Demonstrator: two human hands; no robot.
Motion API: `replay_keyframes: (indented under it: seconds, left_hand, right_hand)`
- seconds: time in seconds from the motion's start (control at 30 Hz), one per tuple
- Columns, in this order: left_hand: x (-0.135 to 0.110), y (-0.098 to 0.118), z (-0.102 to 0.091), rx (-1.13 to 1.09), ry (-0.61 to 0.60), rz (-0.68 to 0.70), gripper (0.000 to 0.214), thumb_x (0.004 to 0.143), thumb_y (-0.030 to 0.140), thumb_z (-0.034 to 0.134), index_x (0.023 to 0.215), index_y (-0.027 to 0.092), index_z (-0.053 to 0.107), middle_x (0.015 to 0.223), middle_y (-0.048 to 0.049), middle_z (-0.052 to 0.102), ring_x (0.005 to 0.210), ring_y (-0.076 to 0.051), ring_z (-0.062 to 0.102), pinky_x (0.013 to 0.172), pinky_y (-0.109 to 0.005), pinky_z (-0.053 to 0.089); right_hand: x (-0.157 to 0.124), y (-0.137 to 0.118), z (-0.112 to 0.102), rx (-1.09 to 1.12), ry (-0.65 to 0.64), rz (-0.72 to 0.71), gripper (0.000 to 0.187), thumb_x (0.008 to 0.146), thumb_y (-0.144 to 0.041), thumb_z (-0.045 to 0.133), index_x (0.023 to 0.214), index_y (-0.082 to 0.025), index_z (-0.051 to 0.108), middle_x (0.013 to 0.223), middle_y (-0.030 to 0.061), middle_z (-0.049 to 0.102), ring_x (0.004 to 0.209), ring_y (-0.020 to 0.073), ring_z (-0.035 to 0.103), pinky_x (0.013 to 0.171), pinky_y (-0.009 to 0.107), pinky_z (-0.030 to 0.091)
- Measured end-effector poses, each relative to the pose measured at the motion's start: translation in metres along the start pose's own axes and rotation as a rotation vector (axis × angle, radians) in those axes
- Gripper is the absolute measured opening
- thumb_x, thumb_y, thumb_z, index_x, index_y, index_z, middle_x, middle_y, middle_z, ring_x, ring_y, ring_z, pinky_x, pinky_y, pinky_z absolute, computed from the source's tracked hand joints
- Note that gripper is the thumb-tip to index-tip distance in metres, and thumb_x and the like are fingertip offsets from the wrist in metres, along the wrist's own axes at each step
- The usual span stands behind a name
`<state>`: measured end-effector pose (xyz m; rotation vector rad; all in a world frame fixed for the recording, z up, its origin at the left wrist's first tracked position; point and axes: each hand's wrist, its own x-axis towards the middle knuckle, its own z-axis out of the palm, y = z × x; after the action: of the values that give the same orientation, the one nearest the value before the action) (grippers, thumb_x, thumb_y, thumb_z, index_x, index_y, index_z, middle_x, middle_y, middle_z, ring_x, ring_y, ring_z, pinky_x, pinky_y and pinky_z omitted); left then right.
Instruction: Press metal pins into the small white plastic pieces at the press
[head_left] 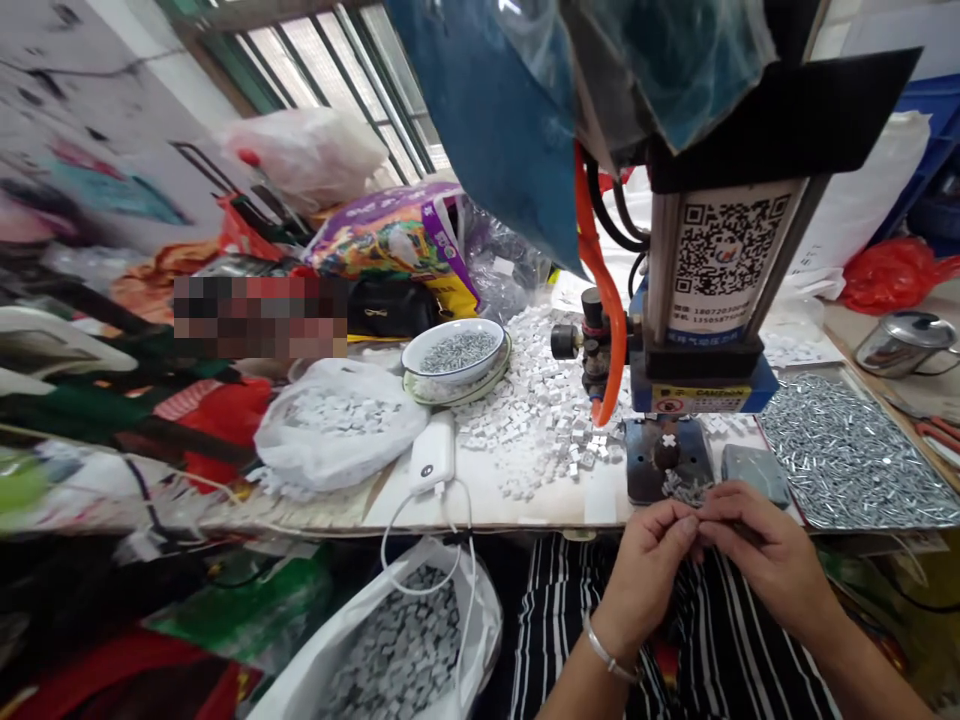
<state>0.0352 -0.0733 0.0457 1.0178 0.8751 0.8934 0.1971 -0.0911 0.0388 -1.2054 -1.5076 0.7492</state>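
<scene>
My left hand [651, 566] and my right hand [765, 548] meet at the table's front edge, fingertips pinched together on a small part I cannot make out. They sit just below the blue base plate [646, 462] of a pneumatic press [705, 300], where a small white piece [667, 441] rests on the die. A few small metal screws [681, 488] lie on the plate right above my fingers. A silver bangle is on my left wrist.
A heap of small white blocks [536, 405] lies left of the press. A tray of screws [847, 455] is to the right. A bowl of screws [454, 352], a white power bank [433, 452], bags of white pieces [337, 425] and a lower bag [405, 650] stand to the left.
</scene>
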Motion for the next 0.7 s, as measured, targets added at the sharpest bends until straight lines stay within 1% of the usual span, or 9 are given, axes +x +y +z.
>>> replay_keyframes:
  seconds: [0.07, 0.13, 0.2, 0.3, 0.4, 0.47, 0.57, 0.63, 0.7]
  left_hand:
    - [0.006, -0.001, -0.012, 0.297, 0.088, 0.125, 0.028, 0.093, 0.04, 0.061, 0.076, 0.018, 0.067, 0.069, -0.0001, 0.059, 0.069, -0.016, 0.053, 0.072, -0.029, 0.043]
    - [0.018, -0.003, -0.029, 0.575, 0.265, 0.259, 0.021, 0.096, 0.03, 0.055, 0.083, 0.019, 0.068, 0.078, -0.0025, 0.063, 0.078, -0.019, 0.057, 0.077, -0.031, 0.044]
    - [0.034, -0.006, -0.047, 0.798, 0.43, 0.328, 0.018, 0.096, 0.021, 0.05, 0.092, 0.019, 0.068, 0.088, -0.0051, 0.066, 0.085, -0.021, 0.06, 0.081, -0.034, 0.045]
    - [0.059, -0.006, -0.066, 1.19, 0.486, 0.255, 0.018, 0.092, 0.013, 0.054, 0.103, 0.017, 0.068, 0.098, -0.0108, 0.067, 0.094, -0.026, 0.061, 0.084, -0.039, 0.045]
    - [0.076, -0.004, -0.073, 1.47, 0.456, 0.148, 0.014, 0.089, 0.015, 0.061, 0.098, 0.017, 0.07, 0.098, -0.0125, 0.066, 0.094, -0.03, 0.061, 0.083, -0.042, 0.043]
    - [0.08, -0.004, -0.074, 1.52, 0.457, 0.132, 0.01, 0.088, 0.015, 0.062, 0.092, 0.017, 0.07, 0.096, -0.0126, 0.065, 0.095, -0.031, 0.06, 0.082, -0.043, 0.042]
    - [0.077, -0.006, -0.076, 1.464, 0.483, 0.184, 0.011, 0.086, 0.01, 0.061, 0.091, 0.018, 0.067, 0.098, -0.0113, 0.064, 0.097, -0.03, 0.059, 0.084, -0.042, 0.042]
    - [0.069, -0.007, -0.077, 1.303, 0.502, 0.269, 0.016, 0.082, 0.006, 0.059, 0.091, 0.019, 0.063, 0.097, -0.0083, 0.063, 0.095, -0.027, 0.058, 0.084, -0.04, 0.043]
    - [0.058, -0.005, -0.073, 1.046, 0.482, 0.326, 0.017, 0.08, 0.006, 0.059, 0.091, 0.02, 0.06, 0.092, -0.0043, 0.063, 0.088, -0.023, 0.058, 0.082, -0.037, 0.045]
  right_hand:
    - [-0.001, 0.001, 0.0, -0.022, 0.01, 0.003, 0.014, 0.092, -0.036, 0.066, 0.088, -0.025, 0.074, 0.093, 0.0056, 0.071, 0.089, 0.0211, 0.068, 0.077, 0.031, 0.057]
    - [-0.001, 0.001, 0.0, -0.033, 0.02, 0.018, 0.016, 0.093, -0.037, 0.064, 0.088, -0.025, 0.073, 0.091, 0.0051, 0.071, 0.087, 0.0207, 0.068, 0.077, 0.031, 0.057]
    - [-0.002, 0.0, 0.001, -0.04, 0.031, 0.037, 0.018, 0.094, -0.039, 0.062, 0.089, -0.025, 0.072, 0.09, 0.005, 0.071, 0.085, 0.0206, 0.068, 0.075, 0.03, 0.056]
    - [-0.003, -0.001, 0.003, -0.045, 0.033, 0.049, 0.02, 0.095, -0.04, 0.061, 0.089, -0.025, 0.072, 0.086, 0.0041, 0.071, 0.081, 0.0199, 0.067, 0.072, 0.029, 0.056]
    - [-0.002, -0.002, 0.004, -0.046, 0.019, 0.045, 0.02, 0.095, -0.039, 0.06, 0.089, -0.024, 0.071, 0.085, 0.0032, 0.071, 0.08, 0.0189, 0.066, 0.072, 0.027, 0.055]
    - [-0.001, -0.003, 0.002, -0.053, 0.005, 0.046, 0.02, 0.096, -0.039, 0.059, 0.089, -0.024, 0.071, 0.085, 0.0027, 0.07, 0.079, 0.0182, 0.066, 0.071, 0.027, 0.054]
    - [0.004, -0.005, -0.001, -0.066, -0.003, 0.061, 0.021, 0.096, -0.039, 0.058, 0.088, -0.024, 0.07, 0.083, 0.0021, 0.069, 0.077, 0.0176, 0.065, 0.071, 0.026, 0.053]
    - [0.008, -0.007, -0.001, -0.067, -0.004, 0.067, 0.022, 0.096, -0.04, 0.058, 0.088, -0.023, 0.07, 0.084, 0.0022, 0.069, 0.078, 0.0178, 0.065, 0.072, 0.027, 0.053]
    - [0.013, -0.01, 0.001, -0.055, -0.009, 0.066, 0.022, 0.096, -0.039, 0.058, 0.089, -0.023, 0.07, 0.084, 0.0023, 0.069, 0.078, 0.0179, 0.065, 0.072, 0.027, 0.053]
